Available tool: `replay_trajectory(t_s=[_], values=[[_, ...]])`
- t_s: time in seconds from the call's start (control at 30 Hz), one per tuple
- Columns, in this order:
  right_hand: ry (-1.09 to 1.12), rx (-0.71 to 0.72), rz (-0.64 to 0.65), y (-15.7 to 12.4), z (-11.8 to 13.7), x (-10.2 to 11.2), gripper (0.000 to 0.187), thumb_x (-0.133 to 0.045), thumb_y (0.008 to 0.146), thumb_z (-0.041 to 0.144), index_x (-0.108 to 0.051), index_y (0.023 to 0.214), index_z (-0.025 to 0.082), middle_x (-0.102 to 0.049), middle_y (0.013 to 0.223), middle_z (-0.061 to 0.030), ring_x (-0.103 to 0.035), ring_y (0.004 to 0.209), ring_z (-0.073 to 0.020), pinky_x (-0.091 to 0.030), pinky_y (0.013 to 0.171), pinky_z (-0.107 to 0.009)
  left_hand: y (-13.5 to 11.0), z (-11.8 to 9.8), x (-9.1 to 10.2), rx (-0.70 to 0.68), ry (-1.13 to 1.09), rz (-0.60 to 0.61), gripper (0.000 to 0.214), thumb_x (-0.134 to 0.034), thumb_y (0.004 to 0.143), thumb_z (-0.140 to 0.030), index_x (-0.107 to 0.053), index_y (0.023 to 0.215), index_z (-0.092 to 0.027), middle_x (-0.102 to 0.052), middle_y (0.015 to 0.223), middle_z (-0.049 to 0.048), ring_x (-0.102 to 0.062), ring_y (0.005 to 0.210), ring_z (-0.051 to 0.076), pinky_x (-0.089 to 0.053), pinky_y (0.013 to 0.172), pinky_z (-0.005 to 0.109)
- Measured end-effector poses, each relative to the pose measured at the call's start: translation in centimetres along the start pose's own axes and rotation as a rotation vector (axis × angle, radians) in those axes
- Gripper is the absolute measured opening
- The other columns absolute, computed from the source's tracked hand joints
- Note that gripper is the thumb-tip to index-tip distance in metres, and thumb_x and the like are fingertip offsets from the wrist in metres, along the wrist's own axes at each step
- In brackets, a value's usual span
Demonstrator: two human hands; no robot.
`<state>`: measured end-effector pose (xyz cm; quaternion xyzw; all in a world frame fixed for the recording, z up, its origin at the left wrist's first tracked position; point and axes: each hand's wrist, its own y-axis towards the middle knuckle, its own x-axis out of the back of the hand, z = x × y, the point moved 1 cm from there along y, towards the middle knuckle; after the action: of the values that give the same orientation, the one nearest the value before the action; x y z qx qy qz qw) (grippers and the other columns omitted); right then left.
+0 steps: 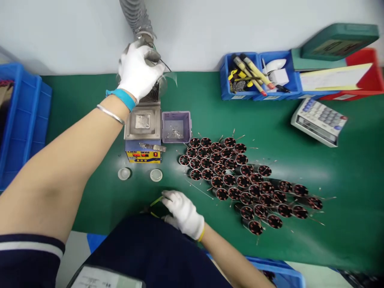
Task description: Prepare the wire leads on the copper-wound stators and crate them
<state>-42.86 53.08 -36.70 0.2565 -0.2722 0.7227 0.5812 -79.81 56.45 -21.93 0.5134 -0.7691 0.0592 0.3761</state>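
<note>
Hiding its hold, the left hand partly blocks the hose. The right hand, hold unclear, is by yellow handles. Blue bins sit upper right.

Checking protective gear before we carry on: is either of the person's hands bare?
No, the left hand and the right hand each wear a white glove.
</note>
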Motion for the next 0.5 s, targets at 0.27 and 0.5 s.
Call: replay_trajectory(t_s=[0.27,0.5], values=[[-0.162,-0.108,0.142,0.0,-1.1,-4.0,0.098,-0.076,0.052,0.047,-0.047,0.138,0.011,-0.039,0.147,-0.0213,-0.033,0.136,-0.0388,-0.013,0.116,-0.056,-1.7,1.6,6.5,0.107,-0.261,-0.255,0.018,-0.058,0.088,-0.022,-0.062,0.105,-0.019,-0.068,0.113,0.0037,-0.063,0.106,0.019,-0.051,0.097,0.038],[-0.286,-0.229,0.147,0.0,1.1,-5.0,0.102,-0.064,0.065,0.067,-0.039,0.143,0.008,-0.029,0.151,-0.0261,-0.026,0.14,-0.0401,-0.002,0.114,-0.061,-3.9,3.3,8.8,0.212,-0.348,-0.27,0.025,-0.057,0.082,-0.025,-0.063,0.105,-0.017,-0.069,0.11,0.0072,-0.066,0.099,0.02,-0.054,0.088,0.035]])
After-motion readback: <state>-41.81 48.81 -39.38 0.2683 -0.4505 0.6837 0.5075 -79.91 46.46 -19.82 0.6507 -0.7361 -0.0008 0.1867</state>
